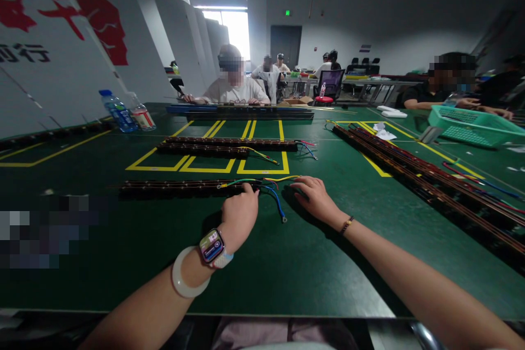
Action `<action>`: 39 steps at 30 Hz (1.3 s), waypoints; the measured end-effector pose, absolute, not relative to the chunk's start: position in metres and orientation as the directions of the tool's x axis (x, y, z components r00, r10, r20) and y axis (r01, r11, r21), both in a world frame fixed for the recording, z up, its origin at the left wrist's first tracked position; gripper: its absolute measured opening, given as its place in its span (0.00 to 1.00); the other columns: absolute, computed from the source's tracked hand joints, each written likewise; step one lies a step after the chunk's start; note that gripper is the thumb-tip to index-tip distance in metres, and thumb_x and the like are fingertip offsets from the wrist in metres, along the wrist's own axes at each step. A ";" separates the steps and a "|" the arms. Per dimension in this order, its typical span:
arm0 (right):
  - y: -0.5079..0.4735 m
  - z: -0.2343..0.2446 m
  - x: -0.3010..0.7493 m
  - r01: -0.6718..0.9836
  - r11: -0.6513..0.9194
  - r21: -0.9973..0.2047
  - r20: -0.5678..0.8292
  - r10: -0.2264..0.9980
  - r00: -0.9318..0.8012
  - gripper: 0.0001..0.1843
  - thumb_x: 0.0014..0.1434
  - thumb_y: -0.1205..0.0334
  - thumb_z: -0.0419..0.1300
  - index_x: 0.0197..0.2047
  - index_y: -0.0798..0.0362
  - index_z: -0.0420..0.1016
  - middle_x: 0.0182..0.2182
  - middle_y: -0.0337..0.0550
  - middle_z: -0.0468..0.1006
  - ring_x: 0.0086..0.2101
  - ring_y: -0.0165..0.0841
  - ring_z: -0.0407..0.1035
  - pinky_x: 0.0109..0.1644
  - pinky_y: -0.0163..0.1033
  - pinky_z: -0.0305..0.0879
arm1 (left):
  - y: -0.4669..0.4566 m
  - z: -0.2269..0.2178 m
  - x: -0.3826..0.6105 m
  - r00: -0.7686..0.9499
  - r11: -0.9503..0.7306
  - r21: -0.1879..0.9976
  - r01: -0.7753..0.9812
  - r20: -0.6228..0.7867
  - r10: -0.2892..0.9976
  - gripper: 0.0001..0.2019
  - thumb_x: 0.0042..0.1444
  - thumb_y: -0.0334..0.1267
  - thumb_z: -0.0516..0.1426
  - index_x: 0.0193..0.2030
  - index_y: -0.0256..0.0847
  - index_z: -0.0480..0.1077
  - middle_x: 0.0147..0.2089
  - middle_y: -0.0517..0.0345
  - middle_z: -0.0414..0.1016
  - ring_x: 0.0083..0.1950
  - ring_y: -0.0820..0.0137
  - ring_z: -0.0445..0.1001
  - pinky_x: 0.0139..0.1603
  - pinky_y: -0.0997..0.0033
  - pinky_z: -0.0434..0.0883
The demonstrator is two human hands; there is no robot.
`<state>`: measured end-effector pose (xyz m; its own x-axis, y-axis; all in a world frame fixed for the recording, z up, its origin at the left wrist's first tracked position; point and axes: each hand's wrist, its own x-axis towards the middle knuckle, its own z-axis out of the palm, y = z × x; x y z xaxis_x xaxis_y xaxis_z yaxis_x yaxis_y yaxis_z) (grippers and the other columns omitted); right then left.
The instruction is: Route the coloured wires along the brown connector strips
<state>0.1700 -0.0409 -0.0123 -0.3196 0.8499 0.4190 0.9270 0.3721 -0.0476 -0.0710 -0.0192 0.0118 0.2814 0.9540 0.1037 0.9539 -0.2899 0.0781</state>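
Observation:
A long black strip (176, 188) with copper-coloured wires along it lies on the green table, its right end at my left hand (241, 214). That hand is closed over this end, the fingertips partly hidden. Short leads come out there: a green one (240, 181) bent back to the left with a ring terminal, a blue one (279, 203) hanging toward me with a ring terminal, a red one, and a yellow wire (283, 178) running right. My right hand (315, 198) has bent fingers at the yellow wire's far end, which they seem to pinch.
Two similar strips (229, 145) lie beyond, over yellow tape outlines (262, 171). Several long wired strips (410, 175) stretch along the right. A green basket (471, 126), crumpled paper (384, 132) and bottles (118, 111) stand farther off. A person (235, 87) sits opposite; another sits at right.

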 end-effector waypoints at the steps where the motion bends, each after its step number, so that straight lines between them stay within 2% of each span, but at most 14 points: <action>1: -0.037 -0.014 0.170 0.936 0.352 -0.009 0.423 0.850 -0.315 0.18 0.61 0.64 0.55 0.55 0.52 0.68 0.56 0.47 0.66 0.57 0.37 0.56 0.59 0.46 0.52 | -0.015 0.012 -0.073 0.295 -0.305 0.071 0.950 0.123 0.947 0.24 0.66 0.38 0.36 0.61 0.26 0.59 0.29 0.44 0.72 0.33 0.58 0.75 0.29 0.62 0.72; 3: -0.029 -0.017 0.170 0.953 0.299 0.055 0.416 0.860 -0.294 0.23 0.62 0.63 0.54 0.60 0.55 0.63 0.61 0.50 0.59 0.61 0.40 0.50 0.62 0.48 0.47 | -0.007 0.012 -0.077 0.317 -0.326 0.049 0.944 0.138 0.938 0.24 0.63 0.29 0.36 0.63 0.30 0.56 0.32 0.44 0.73 0.35 0.59 0.76 0.31 0.64 0.72; 4: -0.026 -0.018 0.170 0.959 0.276 0.069 0.403 0.871 -0.280 0.24 0.62 0.63 0.54 0.61 0.56 0.62 0.61 0.51 0.60 0.61 0.41 0.50 0.63 0.48 0.46 | -0.003 0.012 -0.079 0.324 -0.332 0.038 0.943 0.135 0.936 0.25 0.62 0.25 0.36 0.64 0.31 0.55 0.34 0.44 0.73 0.35 0.60 0.76 0.31 0.64 0.72; 6: -0.023 -0.019 0.171 0.968 0.243 0.058 0.366 0.897 -0.247 0.22 0.63 0.61 0.54 0.60 0.56 0.65 0.55 0.50 0.67 0.56 0.40 0.57 0.61 0.47 0.47 | 0.004 0.014 -0.083 0.337 -0.343 0.032 0.939 0.117 0.934 0.25 0.60 0.23 0.36 0.61 0.32 0.58 0.35 0.44 0.73 0.37 0.59 0.76 0.33 0.63 0.73; 9: -0.024 -0.015 0.172 0.975 0.223 0.012 0.315 0.924 -0.215 0.15 0.65 0.61 0.53 0.52 0.50 0.72 0.43 0.44 0.74 0.44 0.35 0.65 0.53 0.44 0.53 | 0.008 0.018 -0.086 0.343 -0.348 0.045 0.936 0.095 0.934 0.22 0.60 0.24 0.36 0.53 0.31 0.63 0.37 0.44 0.73 0.41 0.57 0.76 0.36 0.60 0.73; 13: -0.028 -0.010 0.173 0.973 0.230 -0.027 0.291 0.933 -0.213 0.12 0.65 0.62 0.52 0.46 0.47 0.76 0.36 0.41 0.75 0.38 0.34 0.64 0.44 0.39 0.55 | 0.002 0.024 -0.084 0.322 -0.326 0.057 0.944 0.069 0.944 0.21 0.60 0.24 0.35 0.50 0.30 0.64 0.37 0.42 0.73 0.41 0.57 0.76 0.37 0.60 0.73; 22: -0.033 -0.010 0.172 0.955 0.291 -0.062 0.308 0.915 -0.259 0.13 0.65 0.64 0.52 0.44 0.51 0.77 0.34 0.44 0.74 0.36 0.33 0.64 0.41 0.37 0.56 | -0.005 0.023 -0.077 0.238 -0.241 0.066 0.968 0.050 0.970 0.21 0.59 0.22 0.33 0.44 0.26 0.65 0.35 0.39 0.72 0.40 0.56 0.76 0.36 0.58 0.73; 32: -0.037 -0.008 0.168 0.951 0.301 -0.070 0.294 0.917 -0.268 0.13 0.65 0.65 0.51 0.45 0.51 0.77 0.34 0.45 0.73 0.36 0.32 0.64 0.42 0.37 0.56 | -0.004 0.023 -0.080 0.211 -0.214 0.033 0.976 0.061 0.975 0.20 0.59 0.22 0.34 0.47 0.27 0.63 0.35 0.39 0.72 0.41 0.58 0.76 0.36 0.63 0.73; 39: -0.038 -0.009 0.168 0.950 0.307 -0.061 0.286 0.917 -0.278 0.13 0.65 0.64 0.51 0.45 0.51 0.77 0.34 0.46 0.73 0.36 0.32 0.64 0.41 0.37 0.56 | -0.005 0.031 -0.080 0.191 -0.190 0.059 0.980 -0.004 0.982 0.21 0.58 0.22 0.34 0.47 0.26 0.64 0.36 0.38 0.72 0.42 0.55 0.76 0.37 0.58 0.72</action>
